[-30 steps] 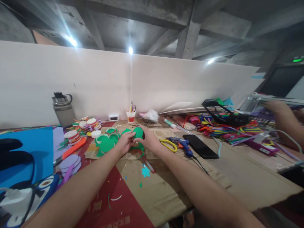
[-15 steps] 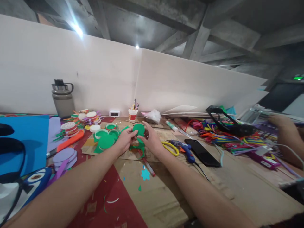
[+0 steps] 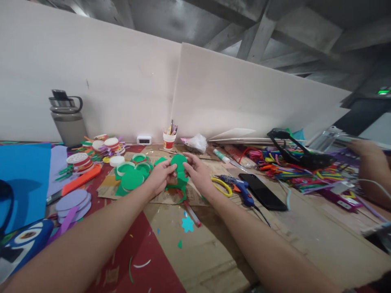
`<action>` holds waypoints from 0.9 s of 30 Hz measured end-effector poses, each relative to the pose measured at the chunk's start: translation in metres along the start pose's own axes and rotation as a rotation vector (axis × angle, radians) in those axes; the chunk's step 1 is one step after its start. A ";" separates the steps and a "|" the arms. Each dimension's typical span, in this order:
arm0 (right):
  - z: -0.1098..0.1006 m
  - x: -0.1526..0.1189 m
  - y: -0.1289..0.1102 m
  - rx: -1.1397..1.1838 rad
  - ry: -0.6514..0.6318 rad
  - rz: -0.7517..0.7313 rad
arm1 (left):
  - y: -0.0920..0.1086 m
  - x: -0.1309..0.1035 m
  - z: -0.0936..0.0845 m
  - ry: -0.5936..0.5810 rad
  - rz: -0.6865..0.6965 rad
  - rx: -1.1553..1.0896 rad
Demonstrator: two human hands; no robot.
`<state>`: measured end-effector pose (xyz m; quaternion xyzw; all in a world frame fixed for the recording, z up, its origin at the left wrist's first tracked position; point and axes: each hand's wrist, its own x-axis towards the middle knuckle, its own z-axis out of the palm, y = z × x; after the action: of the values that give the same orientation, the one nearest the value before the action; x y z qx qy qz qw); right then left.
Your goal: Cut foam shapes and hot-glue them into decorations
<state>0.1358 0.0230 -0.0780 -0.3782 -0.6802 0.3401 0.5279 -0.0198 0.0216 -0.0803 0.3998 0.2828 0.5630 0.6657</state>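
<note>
Between my two hands a round green disc (image 3: pixel 178 163) is held up, flat face toward me. My left hand (image 3: pixel 161 177) pinches its left edge between thumb and fingers. On the other side, my right hand (image 3: pixel 197 173) has its fingertips closed on the disc's right edge. Green cut sheet scraps (image 3: pixel 177 189) lie just below the hands on cardboard. To the left sit several shallow white-rimmed rings with green inside (image 3: pixel 125 168), and another green disc (image 3: pixel 132 179) rests on one of them. A red-tipped pen (image 3: pixel 194 215) lies below the hands.
On the right are a blue glue gun (image 3: pixel 244 193), yellow-handled scissors (image 3: pixel 224 187), a black phone (image 3: pixel 262 191) and piled pipe cleaners (image 3: pixel 290 173). Leftward are an orange cutter (image 3: pixel 81 179), purple discs (image 3: pixel 71 203) and a bottle (image 3: pixel 69 124). Another person's hand (image 3: pixel 366 150) is at far right.
My right fingers have closed from a spread pose onto the disc's edge. The disc has turned slightly in my hands. The view has shifted a little to the right.
</note>
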 end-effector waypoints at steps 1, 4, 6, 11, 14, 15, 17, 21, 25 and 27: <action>0.002 -0.001 -0.001 0.018 -0.025 -0.006 | 0.002 0.000 0.000 -0.005 -0.028 -0.036; 0.006 -0.004 -0.006 -0.002 -0.090 -0.046 | 0.005 -0.001 -0.003 -0.005 -0.074 -0.109; 0.007 -0.006 -0.009 0.014 -0.119 -0.058 | 0.005 -0.001 -0.004 -0.023 -0.072 -0.121; 0.007 -0.007 -0.010 0.029 -0.148 -0.048 | 0.005 -0.003 -0.006 -0.063 -0.097 -0.107; 0.005 -0.006 -0.006 -0.013 -0.113 -0.052 | 0.004 -0.002 -0.005 -0.059 -0.081 -0.090; 0.005 -0.006 -0.005 -0.032 -0.095 -0.050 | 0.004 -0.002 -0.004 -0.057 -0.064 -0.075; 0.004 -0.006 -0.004 -0.079 -0.045 -0.041 | 0.003 -0.001 -0.003 -0.045 -0.016 -0.034; 0.004 -0.005 -0.002 -0.209 0.025 -0.089 | -0.001 -0.001 -0.001 -0.008 0.056 0.058; 0.004 -0.006 -0.001 -0.321 0.059 -0.195 | -0.003 -0.002 0.000 0.042 0.094 0.137; 0.004 -0.007 -0.001 -0.335 0.092 -0.177 | -0.004 -0.002 0.000 0.054 0.101 0.160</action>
<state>0.1333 0.0165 -0.0809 -0.4146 -0.7332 0.1567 0.5158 -0.0182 0.0200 -0.0842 0.4503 0.3242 0.5821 0.5944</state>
